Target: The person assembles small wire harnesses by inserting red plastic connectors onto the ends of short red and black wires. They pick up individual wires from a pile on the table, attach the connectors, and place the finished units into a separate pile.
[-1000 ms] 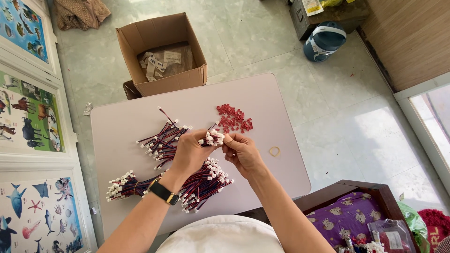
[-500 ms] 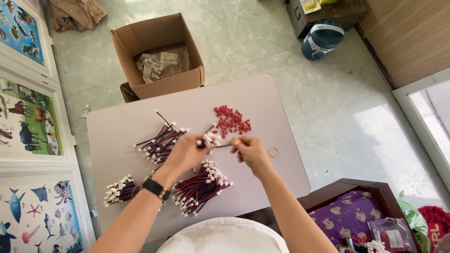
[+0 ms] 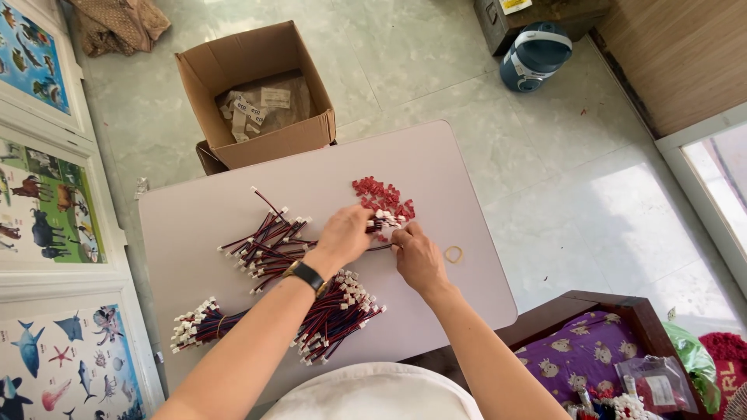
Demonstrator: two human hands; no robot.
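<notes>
Since half a second ago both hands have slid toward the far side of the desk, closer to the heap of small red plastic connectors (image 3: 384,196), and the loose fan of red-and-black wire leads with white plugs (image 3: 268,241) now lies clear of the left wrist. The left hand (image 3: 348,232), a dark watch on its wrist, is curled with fingertips pinched on a short wire lead (image 3: 380,225) whose white plug ends sit right at the red heap. The right hand (image 3: 416,253) is closed in a pinch on the near end of the same lead. A tan rubber band (image 3: 453,253) lies just beside the right hand. Nearer the person lie two bundled sheaves of leads (image 3: 334,311) on the pale grey desk (image 3: 218,210). Beyond the desk an open cardboard box (image 3: 257,93) stands on the tiled floor.
</notes>
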